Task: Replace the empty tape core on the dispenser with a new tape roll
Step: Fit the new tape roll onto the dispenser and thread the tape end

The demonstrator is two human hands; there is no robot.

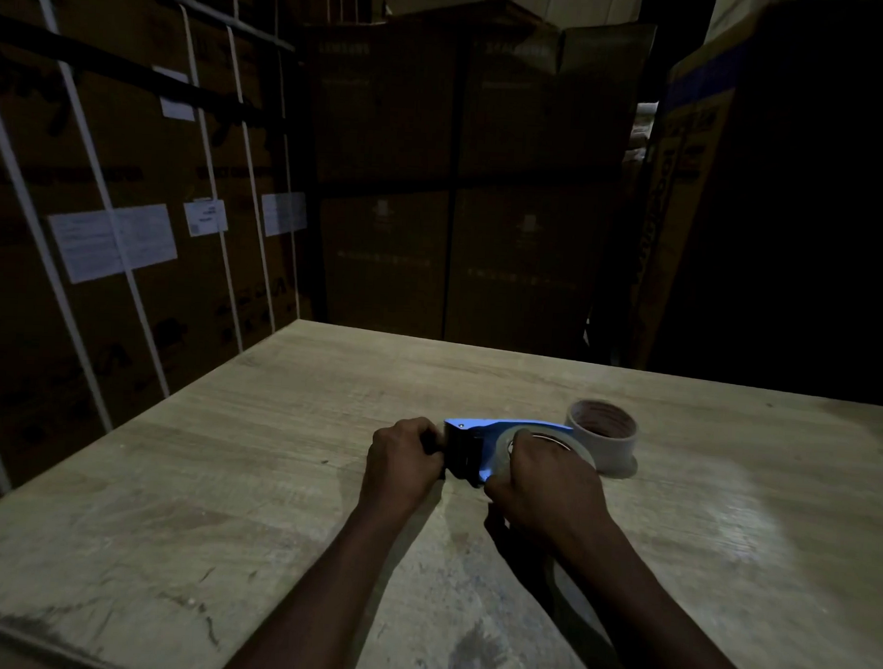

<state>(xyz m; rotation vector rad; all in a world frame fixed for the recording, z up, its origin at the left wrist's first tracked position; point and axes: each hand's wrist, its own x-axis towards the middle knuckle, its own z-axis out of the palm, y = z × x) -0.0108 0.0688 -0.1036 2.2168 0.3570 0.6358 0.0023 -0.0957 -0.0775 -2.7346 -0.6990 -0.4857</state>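
Note:
A blue tape dispenser (480,438) lies on the wooden table (217,476), held between both hands. My left hand (402,460) is closed on its dark front end. My right hand (544,488) grips a clear tape roll (513,443) that sits against the dispenser's blue frame; my fingers hide most of the roll. Just behind the dispenser stands a pale roll with a brown inside (603,435), upright on the table and touching neither hand.
Stacked cardboard boxes with white straps and paper labels (112,240) line the left side. More boxes (463,182) rise behind the table's far edge. A tall box (692,194) stands at the right. The light is dim.

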